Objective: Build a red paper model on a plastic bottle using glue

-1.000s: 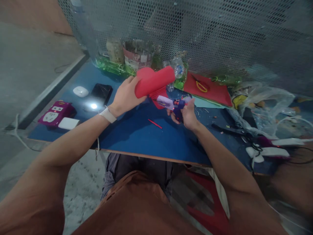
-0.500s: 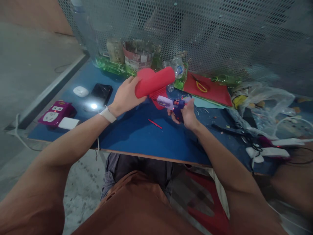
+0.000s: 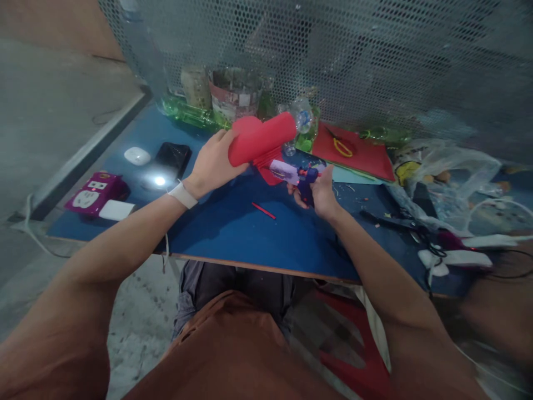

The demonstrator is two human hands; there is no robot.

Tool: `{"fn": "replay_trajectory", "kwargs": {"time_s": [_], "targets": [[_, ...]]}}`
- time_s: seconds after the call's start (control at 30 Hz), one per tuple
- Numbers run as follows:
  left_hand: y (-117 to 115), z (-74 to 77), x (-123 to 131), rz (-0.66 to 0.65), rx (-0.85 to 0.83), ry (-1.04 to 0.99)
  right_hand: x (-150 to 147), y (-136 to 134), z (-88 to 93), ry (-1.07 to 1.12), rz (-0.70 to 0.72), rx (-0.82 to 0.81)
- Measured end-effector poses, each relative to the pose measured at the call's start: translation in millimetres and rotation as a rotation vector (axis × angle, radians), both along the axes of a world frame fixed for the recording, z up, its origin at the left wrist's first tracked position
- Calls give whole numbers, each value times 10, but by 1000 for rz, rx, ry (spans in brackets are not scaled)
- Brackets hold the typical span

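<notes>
So the red roll (image 3: 264, 139) is being held up over the middle of the blue surface (image 3: 233, 239), its left end clamped in the fingers of the left hand (image 3: 214, 164). A pleated red piece (image 3: 268, 161) sits just under it; whether the two are joined can't be told. On the right, what looks like a purple glue gun (image 3: 307, 180) is gripped by the handle, with the fingers of the right hand (image 3: 322, 191) closed around it.

As for what could go wrong: the front end is aimed at the pleats, close to the left fingertips, so if it's hot, a burn could be caused by one small slip. Whether the pleats are touched by it can't be made out. The roll looks like paper or thin foam, so it could probably be dented by too hard a squeeze.

Containers are mostly lined up on the far side. A tub (image 3: 233, 103) with a printed wall is stood beside a cloudy jar (image 3: 196, 89); the contents of both are too murky to read. A green bottle (image 3: 191, 115) is laid on its side at far left. Over on the right, a clear plastic bag (image 3: 452, 178) is stuffed with a blurry jumble.
</notes>
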State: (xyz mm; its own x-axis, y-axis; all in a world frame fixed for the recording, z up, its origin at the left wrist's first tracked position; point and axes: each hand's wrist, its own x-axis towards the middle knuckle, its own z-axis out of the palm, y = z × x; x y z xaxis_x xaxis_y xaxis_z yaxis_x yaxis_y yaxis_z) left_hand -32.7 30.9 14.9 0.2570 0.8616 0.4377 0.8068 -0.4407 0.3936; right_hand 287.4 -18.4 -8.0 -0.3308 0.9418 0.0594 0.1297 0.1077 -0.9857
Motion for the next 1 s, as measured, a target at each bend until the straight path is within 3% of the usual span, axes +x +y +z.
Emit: {"fn": "replay_trajectory", "kwargs": {"time_s": [0.3,0.53,0.77,1.0], "targets": [[11,-5,-7,-5,22,-18,1,14,81,16,69,-80],[7,-6,1,-3,13,-20,9,4,-16,9,14,-12],[8,-24,-8,3,25,-16,23,11,-24,8,35,-28],[-22,31,7,8,6,-5,52,23,-5,-19,-40,12]]}}
